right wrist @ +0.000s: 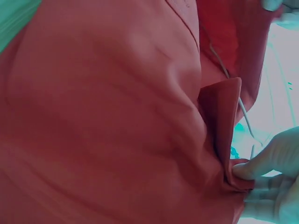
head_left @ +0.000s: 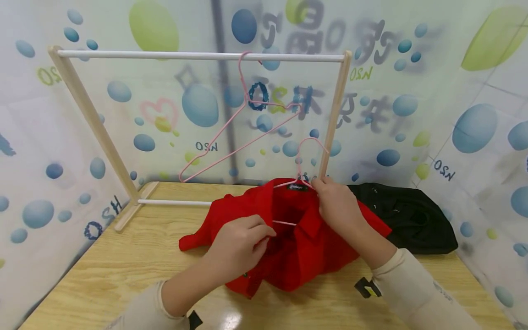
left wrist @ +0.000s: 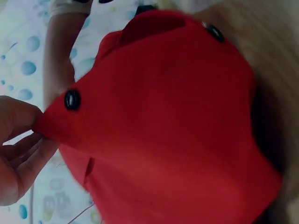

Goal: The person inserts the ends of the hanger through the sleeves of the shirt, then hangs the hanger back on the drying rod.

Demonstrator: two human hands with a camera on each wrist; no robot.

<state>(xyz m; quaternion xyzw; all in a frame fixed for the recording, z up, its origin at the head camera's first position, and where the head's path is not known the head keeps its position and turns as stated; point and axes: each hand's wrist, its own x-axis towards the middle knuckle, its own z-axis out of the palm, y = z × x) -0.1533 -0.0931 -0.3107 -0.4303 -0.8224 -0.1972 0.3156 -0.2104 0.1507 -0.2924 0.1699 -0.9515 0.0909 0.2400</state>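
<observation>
A red buttoned jacket or shirt (head_left: 243,206) is held up over the table with a pink hanger (head_left: 299,158) inside it, the hook standing out above the collar. With thumb and fingers, my left hand (head_left: 239,245) pinches the garment's front edge, close to a black button (left wrist: 72,100) in the left wrist view. At the collar, by the hanger's neck, my right hand (head_left: 340,201) pinches the red cloth; the thumb (right wrist: 245,170) presses on it in the right wrist view. Part of the hanger's lower bar shows through the open front.
Behind stands a rack with a white top rail (head_left: 165,55) and wooden posts. A bare pink hanger (head_left: 222,130) hangs from that rail. Black folded cloth (head_left: 408,217) lies on the wooden table (head_left: 99,279) at the right. A patterned curtain (head_left: 198,27) encloses the table.
</observation>
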